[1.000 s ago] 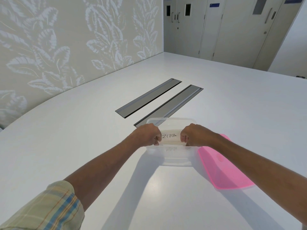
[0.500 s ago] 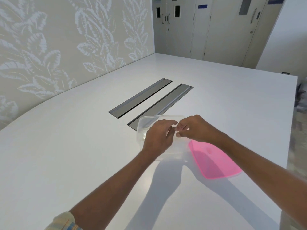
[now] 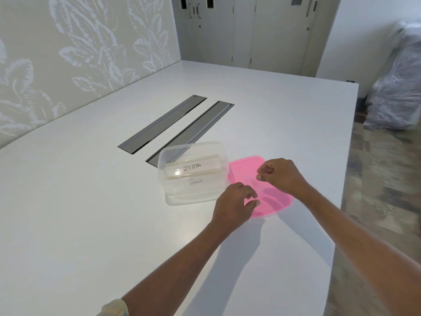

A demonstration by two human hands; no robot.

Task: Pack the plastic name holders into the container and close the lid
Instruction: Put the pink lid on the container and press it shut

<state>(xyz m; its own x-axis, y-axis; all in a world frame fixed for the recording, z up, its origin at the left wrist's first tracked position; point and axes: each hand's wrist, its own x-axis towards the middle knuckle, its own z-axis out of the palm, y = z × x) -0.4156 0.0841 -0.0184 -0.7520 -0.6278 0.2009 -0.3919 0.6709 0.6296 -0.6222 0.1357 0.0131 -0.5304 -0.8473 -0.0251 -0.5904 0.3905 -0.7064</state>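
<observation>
Nearest me, a bit of pale checked sleeve point(image 3: 114, 307) at the bottom edge, left forearm running up from it. I see two bare hands over the white table point(image 3: 79, 213), neither one holding anything.

Left hand point(image 3: 232, 207): hovers at the near left corner of the lid, fingers loosely curled and spread apart, thumb tip just over the pink edge. I cannot tell if it touches.

Right hand point(image 3: 281, 176): sits over the lid's right half, fingers curled in toward the palm, thumb and forefinger close together, nothing between them.

One lid point(image 3: 246, 167): pink, translucent, rounded rectangle, lying flat on the table just right of the container, its left edge touching or nearly touching the container wall. Both hands partly cover it and throw shadows toward me.

One container point(image 3: 193, 200): clear plastic, rounded corners, open at the top, standing left of the lid. Inside are clear name holders point(image 3: 193, 171) lying lengthwise; one carries a card handwritten "ZEBRA", a second lower down shows faint writing I cannot read. Exact count is unclear through the walls.

Beyond the container, two long grey slots point(image 3: 164, 123) are set into the tabletop, running diagonally away; the container's far corner overlaps the end of the right-hand one.

Far left, a wall with a pale leaf pattern point(image 3: 79, 53). Far centre, a row of grey cabinet doors point(image 3: 250, 30). Far right, off the table, a blurred bundle wrapped in plastic point(image 3: 396, 87) on the floor.
</observation>
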